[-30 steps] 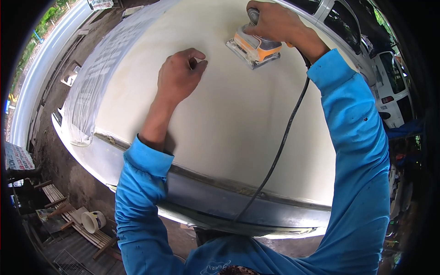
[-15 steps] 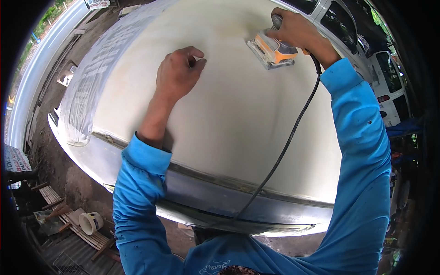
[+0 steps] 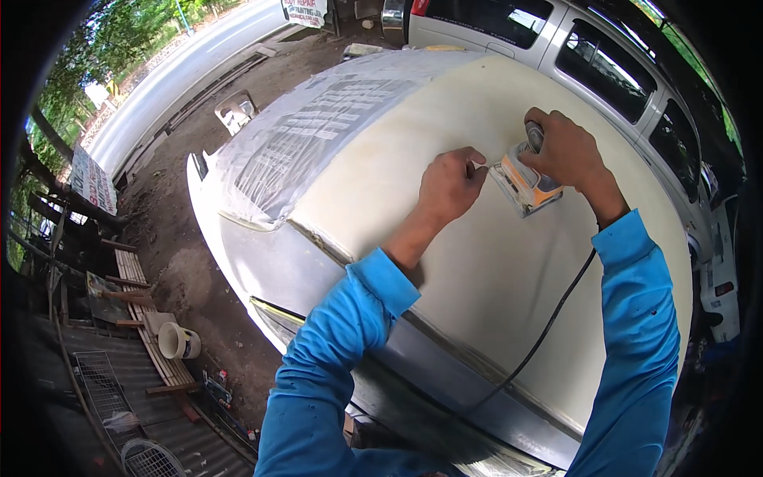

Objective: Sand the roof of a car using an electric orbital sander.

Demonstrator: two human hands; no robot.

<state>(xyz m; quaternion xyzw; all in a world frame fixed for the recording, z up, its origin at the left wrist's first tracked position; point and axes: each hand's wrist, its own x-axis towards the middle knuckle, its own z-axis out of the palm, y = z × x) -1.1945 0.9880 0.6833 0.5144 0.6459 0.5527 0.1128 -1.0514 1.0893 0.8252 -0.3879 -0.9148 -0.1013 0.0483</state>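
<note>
My right hand [image 3: 566,151] is closed around an orange-and-grey electric sander [image 3: 531,176]. The sander's flat pad rests on a car's cream-coloured roof [image 3: 485,262]. A black cord [image 3: 556,312] trails from it across the roof to the near edge. Just left of the sander, my left hand [image 3: 451,184] is held low over the panel, its fingers curled toward the thumb, and nothing shows in it. The fingertips come close to the sander's left corner; whether they touch it I cannot tell.
Plastic and paper masking [image 3: 318,135] covers the car's glass at left. A silver vehicle [image 3: 548,36] stands close along the far side. A white bucket [image 3: 179,342] sits by bamboo slats [image 3: 135,278] at lower left, and a plastic chair [image 3: 236,111] stands beyond the car.
The head view has swung left and up, showing more road and the far vehicle. My left hand has come nearer the sander. My right hand still grips it on the roof.
</note>
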